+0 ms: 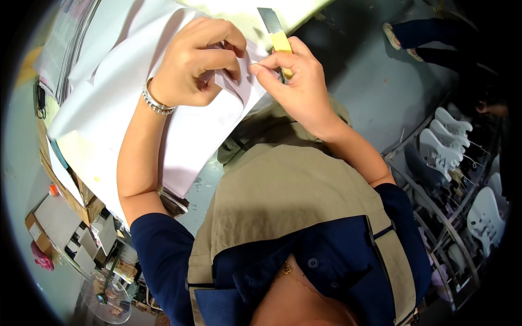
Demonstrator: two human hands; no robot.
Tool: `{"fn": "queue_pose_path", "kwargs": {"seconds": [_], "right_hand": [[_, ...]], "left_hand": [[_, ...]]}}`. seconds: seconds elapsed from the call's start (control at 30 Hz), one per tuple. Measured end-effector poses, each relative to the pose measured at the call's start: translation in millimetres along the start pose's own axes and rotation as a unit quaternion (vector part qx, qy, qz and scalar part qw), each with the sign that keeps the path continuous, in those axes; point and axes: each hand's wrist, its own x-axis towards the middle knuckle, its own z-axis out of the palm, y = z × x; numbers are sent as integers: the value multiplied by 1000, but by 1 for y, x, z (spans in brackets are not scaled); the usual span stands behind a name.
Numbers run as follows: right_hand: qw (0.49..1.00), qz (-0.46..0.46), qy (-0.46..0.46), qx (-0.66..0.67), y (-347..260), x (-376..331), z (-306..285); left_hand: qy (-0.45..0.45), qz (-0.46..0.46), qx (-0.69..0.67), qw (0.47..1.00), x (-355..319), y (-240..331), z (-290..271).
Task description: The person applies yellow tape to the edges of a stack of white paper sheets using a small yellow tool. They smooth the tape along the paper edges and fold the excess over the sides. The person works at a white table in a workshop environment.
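Large white paper sheets [193, 136] lie in a stack on the table in front of me, the upper ones bulging and folded over. My left hand [204, 62] is closed at their edge, its curled fingers gripping a folded-up part of the paper. In my right hand [296, 89] is a yellow-handled blade [280, 42], short, wide and flat, its grey metal end pointing away from me. The right thumb and a fingertip meet at the paper's edge, close to the left fingers. Whether they pinch the sheet is hard to make out.
More stacked sheets [68, 51] stand at the far left of the table. A rack [435, 206] on the right holds several white guitar-shaped bodies [439, 149]. Another person's legs [435, 35] show at the upper right. A fan [103, 298] and cardboard boxes [70, 168] are at the left.
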Motion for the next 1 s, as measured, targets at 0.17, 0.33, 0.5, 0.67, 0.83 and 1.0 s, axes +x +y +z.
{"fn": "queue_pose_path", "kwargs": {"seconds": [0.17, 0.33, 0.5, 0.67, 0.83, 1.0], "right_hand": [[998, -10, -24, 49, 7, -1, 2], [996, -58, 33, 62, 16, -2, 11], [995, -57, 39, 70, 16, -4, 10], [996, -40, 39, 76, 16, -5, 9], [994, -26, 39, 102, 18, -5, 9], [992, -23, 34, 120, 17, -5, 10]], "left_hand": [[4, 8, 12, 1000, 0, 1, 0], [-1, 18, 39, 999, 1, 2, 1], [4, 21, 58, 998, 1, 3, 2], [-10, 63, 88, 994, 2, -1, 1], [-5, 71, 97, 993, 4, 1, 1], [-14, 60, 105, 993, 4, 3, -1]]}}
